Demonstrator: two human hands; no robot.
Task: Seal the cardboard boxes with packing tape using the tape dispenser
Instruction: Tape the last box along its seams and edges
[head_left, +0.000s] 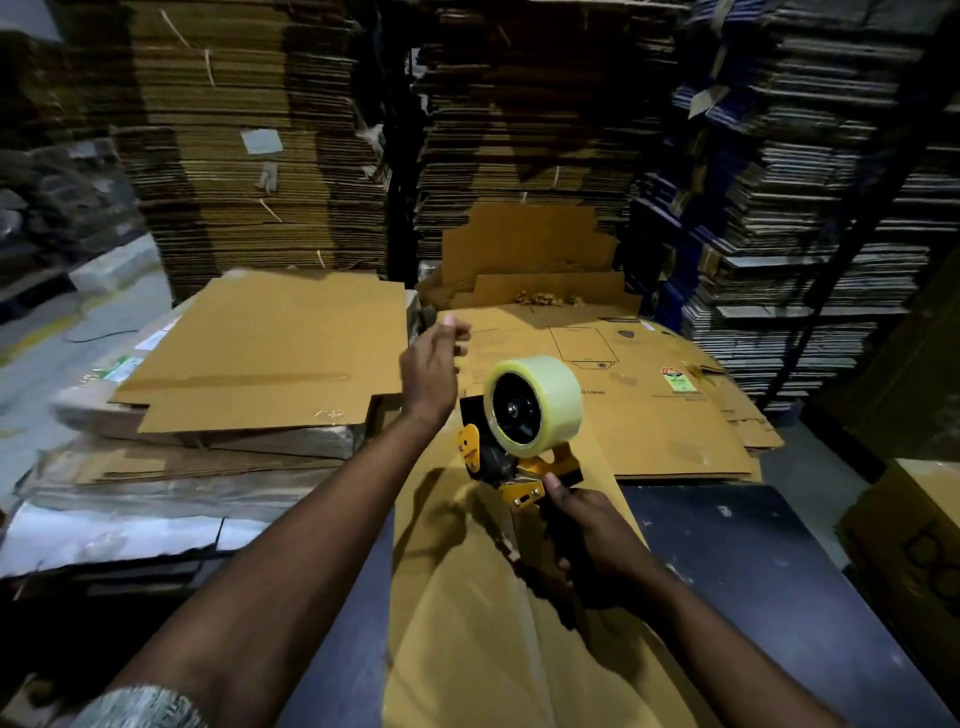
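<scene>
Tape dispenser (519, 441), its handle gripped by the right hand (592, 535), hangs over the near cardboard box (493, 623). Left hand (431, 364), fingers loosely curled on nothing, reaches far toward flattened cartons (270, 353); cardboard stacks (249, 156) wall behind.

Dim storage room. Tall stacks of flattened corrugated cardboard (249, 140) fill the rear wall, with a dark metal rack (810, 197) of bundled flat sheets at right. Pale grey floor (57, 343) shows at left; lighting is low and warm.
</scene>
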